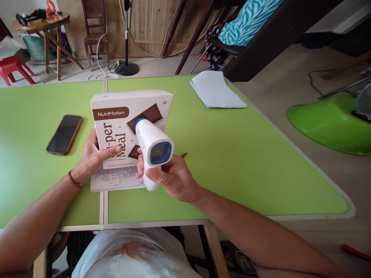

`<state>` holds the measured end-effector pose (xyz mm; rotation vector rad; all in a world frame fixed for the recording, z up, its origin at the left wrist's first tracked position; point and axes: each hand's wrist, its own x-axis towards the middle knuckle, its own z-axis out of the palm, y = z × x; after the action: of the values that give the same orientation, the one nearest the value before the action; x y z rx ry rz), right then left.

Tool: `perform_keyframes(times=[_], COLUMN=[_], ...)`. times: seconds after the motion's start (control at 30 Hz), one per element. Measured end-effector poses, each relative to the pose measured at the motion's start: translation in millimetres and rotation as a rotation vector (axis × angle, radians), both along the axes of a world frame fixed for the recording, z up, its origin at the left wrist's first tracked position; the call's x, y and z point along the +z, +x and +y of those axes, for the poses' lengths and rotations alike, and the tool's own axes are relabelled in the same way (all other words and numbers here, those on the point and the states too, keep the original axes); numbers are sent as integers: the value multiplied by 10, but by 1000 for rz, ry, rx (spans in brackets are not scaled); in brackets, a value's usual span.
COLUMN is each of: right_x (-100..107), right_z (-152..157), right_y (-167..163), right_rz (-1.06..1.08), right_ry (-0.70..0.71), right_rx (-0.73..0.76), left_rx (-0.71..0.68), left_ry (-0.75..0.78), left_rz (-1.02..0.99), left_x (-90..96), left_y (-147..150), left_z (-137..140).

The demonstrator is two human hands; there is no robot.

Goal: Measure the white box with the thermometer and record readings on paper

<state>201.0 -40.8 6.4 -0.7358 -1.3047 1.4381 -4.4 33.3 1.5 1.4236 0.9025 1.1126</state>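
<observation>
My left hand (94,156) grips the lower left side of a white NutriMotion box (113,131), thumb across its front. The box is tilted up above the table, its printed face toward me. In my right hand (176,177) is a white infrared thermometer (152,135) with a blue-rimmed screen, held by its handle. Its blue front end points at the box face and overlaps it in view; whether they touch I cannot tell. Beneath the box lies a sheet of paper with handwriting (116,179), partly hidden. A pen (183,155) shows just right of the thermometer.
The green folding table (232,166) has a seam on its left side. A phone (64,134) lies at left, and white papers (216,90) lie at the far edge. Beyond stand a fan base (126,69), a wooden chair (95,34) and a seated person (246,23).
</observation>
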Motion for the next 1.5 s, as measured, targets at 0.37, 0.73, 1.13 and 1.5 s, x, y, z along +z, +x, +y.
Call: perform_keyframes(times=[0.37,0.73,1.13,1.5], right_x=[-7,-16,-3,-228], right_z=[12,6,-25,515], right_y=[-7,0,70,704], right_rz=[-5,-23,-107,-945], right_ry=[17,-6,126,639], right_rx=[-3,-5,-70,-337], left_rx=[-9,-12,-12,-33], left_ry=[11,26,172,136], left_rz=[18,48,-61,-171], left_x=[29,51,142,-72], left_y=[2,-10,5,-247], left_z=[-2,3,-24,407])
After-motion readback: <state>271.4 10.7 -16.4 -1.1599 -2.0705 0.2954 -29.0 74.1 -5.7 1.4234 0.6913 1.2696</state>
